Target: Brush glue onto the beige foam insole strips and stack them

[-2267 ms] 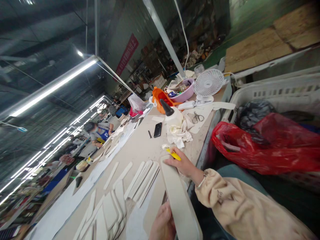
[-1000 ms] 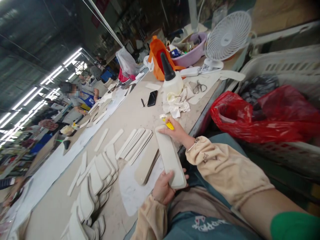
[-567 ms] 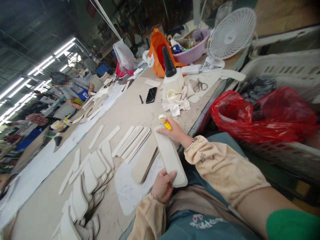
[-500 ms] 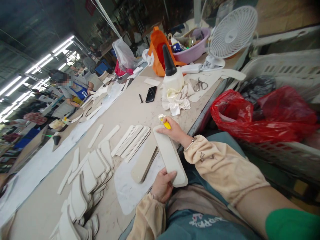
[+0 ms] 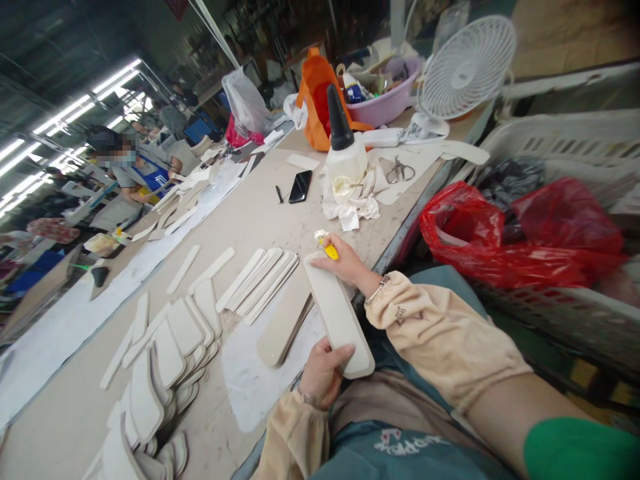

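A long, pale panel with rounded ends is held slanting over the table's edge and my lap. My left hand grips its near end, thumb on top and fingers underneath. At the far end, my right hand is closed on a small yellow-handled brush with a clumped white tip. That hand also touches the panel's far end. Left of the held panel lies a small stack of similar panels on a white sheet. Beyond it, several narrow strips lie in a row.
Overlapping pale pieces cover the table's left. Farther back are a phone, a bottle with a black cone top on crumpled cloth, scissors and a fan. Right stands a crate with a red bag. A co-worker is across the table.
The view has shifted slightly, so the table's left side and the co-worker appear farther left. Both hands keep their hold on the panel and brush, with hardly any movement.
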Demonstrator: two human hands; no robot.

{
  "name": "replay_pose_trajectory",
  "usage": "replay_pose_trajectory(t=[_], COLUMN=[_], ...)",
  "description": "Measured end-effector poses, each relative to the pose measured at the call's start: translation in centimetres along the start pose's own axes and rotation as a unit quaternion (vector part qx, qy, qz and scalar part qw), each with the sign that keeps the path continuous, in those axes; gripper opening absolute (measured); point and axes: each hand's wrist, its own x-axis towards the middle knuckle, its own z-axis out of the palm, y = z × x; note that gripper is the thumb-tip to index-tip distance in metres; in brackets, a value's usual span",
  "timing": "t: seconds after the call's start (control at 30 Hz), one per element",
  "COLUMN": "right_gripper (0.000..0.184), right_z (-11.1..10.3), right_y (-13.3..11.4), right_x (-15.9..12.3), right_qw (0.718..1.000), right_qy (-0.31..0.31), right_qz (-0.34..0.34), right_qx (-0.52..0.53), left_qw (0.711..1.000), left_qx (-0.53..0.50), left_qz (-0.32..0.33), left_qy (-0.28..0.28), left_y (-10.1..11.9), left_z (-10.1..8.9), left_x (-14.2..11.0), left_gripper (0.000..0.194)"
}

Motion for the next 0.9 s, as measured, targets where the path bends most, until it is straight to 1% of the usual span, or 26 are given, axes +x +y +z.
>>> replay_pose_trajectory(t=[0.3,0.4,0.53,0.73,0.9], right_gripper=[0.041,0.043,0.043,0.043,0.043], right_z=[0.17,0.17,0.04,-0.07,-0.03], right_y=[-0.14,-0.19,-0.56,-0.6,-0.28], right_x=[-0.12,-0.15,-0.3,-0.28,-0.18], right_qw=[1.0,1.0,0.999,1.0,1.0], right_qy=[-0.002,-0.006,-0.015,-0.014,-0.001], right_qz=[0.0,0.01,0.022,0.013,0.006], right_qx=[0.016,0.022,0.023,0.008,0.003], left_qw=[0.999,0.999,0.999,0.998,0.999], left_qx=[0.01,0.015,0.017,0.016,-0.002], left_qz=[0.038,0.046,0.05,0.057,0.039], left_qy=[0.001,0.005,0.003,0.006,-0.002], left_y=[-0.53,-0.61,-0.66,-0.66,-0.39], left_z=[0.3,0.28,0.24,0.25,0.16], left_x=[-0.05,0.04,0.06,0.05,-0.25], left_gripper=[0.04,0.039,0.039,0.038,0.041])
